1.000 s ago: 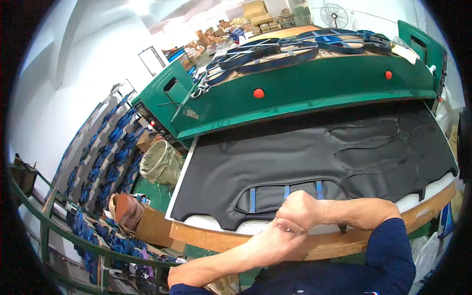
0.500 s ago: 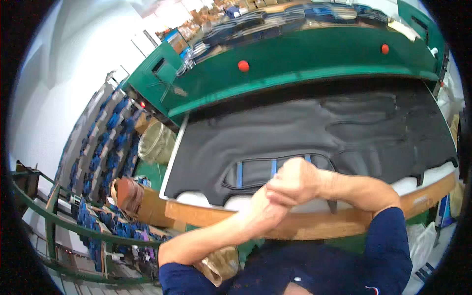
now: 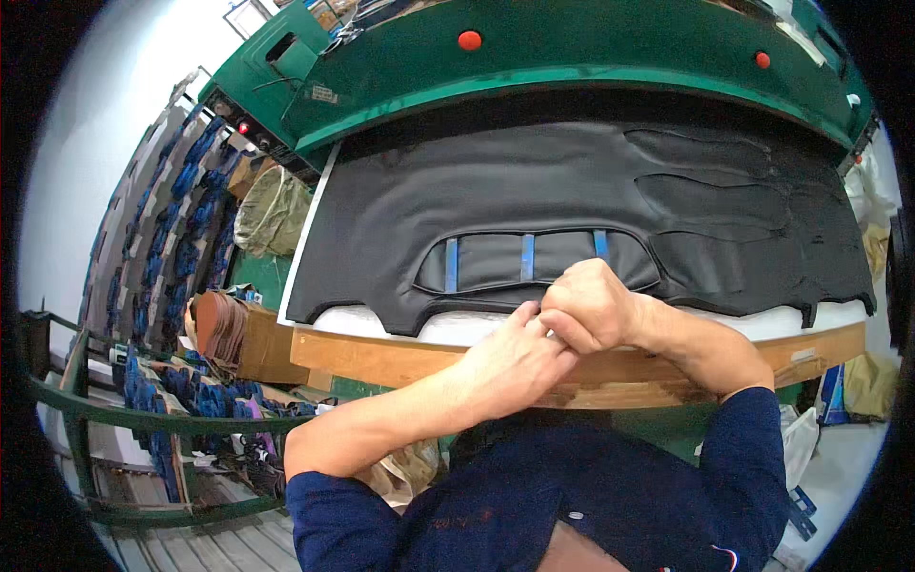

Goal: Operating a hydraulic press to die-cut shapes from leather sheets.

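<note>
In front of my body, over the near edge of the worktable, my two hands are pressed together. My right hand (image 3: 593, 303) is curled into a fist around the fingers of my left hand (image 3: 515, 362), which are partly hidden there. No tool shows in either hand. Just beyond them a long curved cutting die (image 3: 527, 257) with blue crossbars lies on a black leather-like sheet (image 3: 515, 181). The sheet covers a white board (image 3: 457, 327), and cut outlines show on its right side. A wooden edge (image 3: 400, 360) runs along the front.
Behind the sheet stands a green press beam (image 3: 400, 91) with red buttons (image 3: 470, 40). At left are a rack of blue dies (image 3: 181, 219), a pale sack (image 3: 274, 210), a cardboard box (image 3: 267, 343) with brown pieces, and a green rail (image 3: 172, 417). Plastic bags hang at right.
My view has tilted down, so the table and press sit higher in the picture. My hands stay together; my left hand has slid from under the right toward its fingertips.
</note>
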`<state>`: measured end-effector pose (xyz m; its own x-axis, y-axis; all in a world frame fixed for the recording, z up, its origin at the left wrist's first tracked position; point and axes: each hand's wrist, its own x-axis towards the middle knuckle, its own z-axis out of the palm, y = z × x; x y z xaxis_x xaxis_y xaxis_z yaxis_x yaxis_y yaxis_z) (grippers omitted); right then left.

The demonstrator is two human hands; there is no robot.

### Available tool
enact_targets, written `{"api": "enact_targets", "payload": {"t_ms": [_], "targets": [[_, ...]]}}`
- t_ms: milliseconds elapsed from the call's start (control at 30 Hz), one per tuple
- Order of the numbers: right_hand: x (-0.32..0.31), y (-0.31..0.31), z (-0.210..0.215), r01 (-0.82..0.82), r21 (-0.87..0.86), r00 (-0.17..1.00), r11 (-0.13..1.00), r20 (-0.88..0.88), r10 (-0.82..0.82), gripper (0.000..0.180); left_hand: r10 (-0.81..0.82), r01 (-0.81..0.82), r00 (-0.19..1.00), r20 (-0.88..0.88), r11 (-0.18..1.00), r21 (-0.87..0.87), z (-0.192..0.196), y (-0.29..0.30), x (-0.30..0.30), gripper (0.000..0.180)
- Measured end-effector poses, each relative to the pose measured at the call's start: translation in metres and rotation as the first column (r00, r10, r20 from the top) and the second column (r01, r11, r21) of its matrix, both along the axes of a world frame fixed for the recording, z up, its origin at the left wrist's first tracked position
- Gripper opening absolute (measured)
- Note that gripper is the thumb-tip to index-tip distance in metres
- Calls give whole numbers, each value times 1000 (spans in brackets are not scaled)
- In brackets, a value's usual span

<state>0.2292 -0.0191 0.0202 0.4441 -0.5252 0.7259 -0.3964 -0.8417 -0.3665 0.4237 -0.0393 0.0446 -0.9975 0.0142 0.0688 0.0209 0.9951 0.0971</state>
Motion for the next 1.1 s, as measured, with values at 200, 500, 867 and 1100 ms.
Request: {"api": "enact_targets", "payload": {"t_ms": [200, 500, 867, 1100], "targets": [[39, -17, 3, 190, 355, 982, 916, -47, -185, 24, 25, -14, 998, -57, 983, 183, -21, -33, 30, 35], [109, -84, -23, 548, 556, 827, 625, -249, -504, 22, 269, -190, 934, -235, 932, 309, -59, -174, 137, 66], [188, -112, -27, 931, 364, 285, 27, -677, -678, 31, 173, -157, 983, -55, 964, 214, -102, -216, 152, 87], [192, -126, -26, 892, 403, 183, -206, -737, -650, 37, 173, -156, 982, -81, 971, 182, -112, -214, 153, 90]]}}
